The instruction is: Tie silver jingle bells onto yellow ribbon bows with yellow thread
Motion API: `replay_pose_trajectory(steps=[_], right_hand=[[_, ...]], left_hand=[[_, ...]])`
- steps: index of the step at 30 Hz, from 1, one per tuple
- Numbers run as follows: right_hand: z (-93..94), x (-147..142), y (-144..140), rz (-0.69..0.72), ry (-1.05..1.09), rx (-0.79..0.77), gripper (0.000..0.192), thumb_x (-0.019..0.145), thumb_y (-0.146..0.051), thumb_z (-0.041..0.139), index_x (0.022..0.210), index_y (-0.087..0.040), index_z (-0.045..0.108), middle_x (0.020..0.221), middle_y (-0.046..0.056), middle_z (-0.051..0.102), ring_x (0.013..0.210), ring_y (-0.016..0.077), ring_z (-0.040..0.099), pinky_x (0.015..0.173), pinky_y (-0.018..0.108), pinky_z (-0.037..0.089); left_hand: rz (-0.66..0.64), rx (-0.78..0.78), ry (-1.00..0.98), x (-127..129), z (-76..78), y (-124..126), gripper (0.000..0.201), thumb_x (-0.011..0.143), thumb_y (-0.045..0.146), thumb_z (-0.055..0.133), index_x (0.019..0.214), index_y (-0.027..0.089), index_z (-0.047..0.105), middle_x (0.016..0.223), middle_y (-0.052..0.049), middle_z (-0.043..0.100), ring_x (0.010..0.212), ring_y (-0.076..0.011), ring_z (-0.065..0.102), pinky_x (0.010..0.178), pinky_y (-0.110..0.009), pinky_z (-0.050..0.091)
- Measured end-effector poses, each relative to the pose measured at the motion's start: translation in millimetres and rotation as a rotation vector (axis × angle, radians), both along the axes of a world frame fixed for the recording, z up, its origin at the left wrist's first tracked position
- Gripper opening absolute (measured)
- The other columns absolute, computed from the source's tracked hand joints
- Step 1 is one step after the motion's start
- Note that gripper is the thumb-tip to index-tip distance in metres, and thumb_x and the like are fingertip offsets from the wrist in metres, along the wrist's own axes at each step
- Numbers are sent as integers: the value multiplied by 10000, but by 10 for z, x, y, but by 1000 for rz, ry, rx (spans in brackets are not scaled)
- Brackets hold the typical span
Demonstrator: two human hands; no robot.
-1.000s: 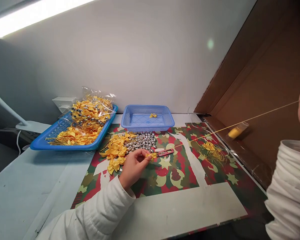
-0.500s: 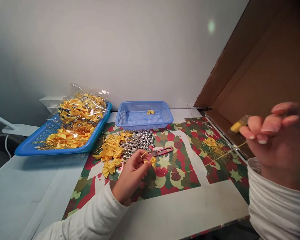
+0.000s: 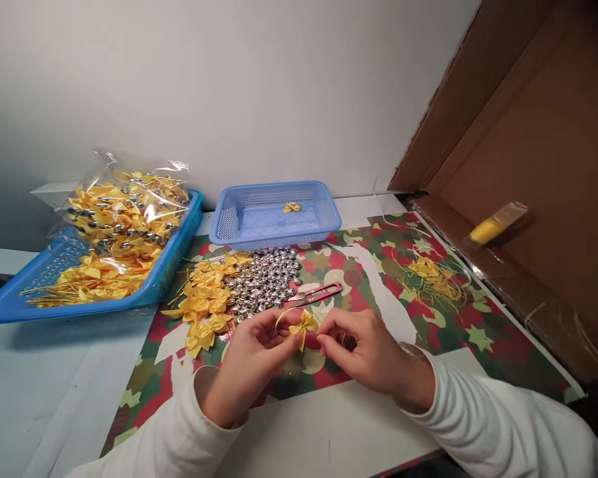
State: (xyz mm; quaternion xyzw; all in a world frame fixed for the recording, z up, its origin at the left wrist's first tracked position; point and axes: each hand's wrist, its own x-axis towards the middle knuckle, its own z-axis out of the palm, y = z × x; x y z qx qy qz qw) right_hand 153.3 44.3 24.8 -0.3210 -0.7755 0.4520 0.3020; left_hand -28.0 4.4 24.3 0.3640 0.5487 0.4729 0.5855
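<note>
My left hand [image 3: 259, 348] is closed in a pinch on a small yellow ribbon bow [image 3: 305, 322], low over the front of the patterned sheet. A thin yellow loop curves up by those fingers. My right hand [image 3: 371, 348] meets the bow's right side with thumb and forefinger pressed together; whatever lies between them is too small to make out. Just beyond the hands lie red-handled thread snips [image 3: 321, 293]. Left of these spreads a heap of shiny silver beads [image 3: 266, 277], with several loose yellow bows [image 3: 204, 299] beside it.
A pale blue basket [image 3: 274, 240] at the back holds one bow. The darker blue tray [image 3: 124, 304] on the left carries a clear bag [image 3: 134, 206] and many bows. Yellow thread scraps [image 3: 431, 272] lie right, near a cardboard wall [image 3: 543, 133] and a yellow-filled tube [image 3: 498, 224].
My right hand has come from the far right, where a yellow thread ran from it, to the bow at my left fingers. The left hand still pinches the bow. The view has shifted slightly.
</note>
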Motion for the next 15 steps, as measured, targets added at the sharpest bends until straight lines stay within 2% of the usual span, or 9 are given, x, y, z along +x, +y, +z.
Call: replay_pose_trajectory(steps=[10, 15], right_hand=[[-40, 29, -47, -16, -46, 73, 98, 788, -82, 521, 736, -144, 577, 557, -41, 527, 474, 52, 454, 478, 158, 353], [-24, 38, -64, -28, -78, 81, 100, 782, -92, 505, 726, -161, 552, 566, -32, 528, 492, 68, 463, 482, 170, 359]], left_hand=[[69, -126, 53, 13, 90, -21, 235, 573, 255, 813, 745, 133, 709, 595, -3, 684, 546, -97, 581, 502, -171, 453], [86, -156, 45, 24, 108, -16, 253, 550, 264, 814, 741, 133, 711, 587, -13, 691, 551, -124, 606, 503, -196, 470]])
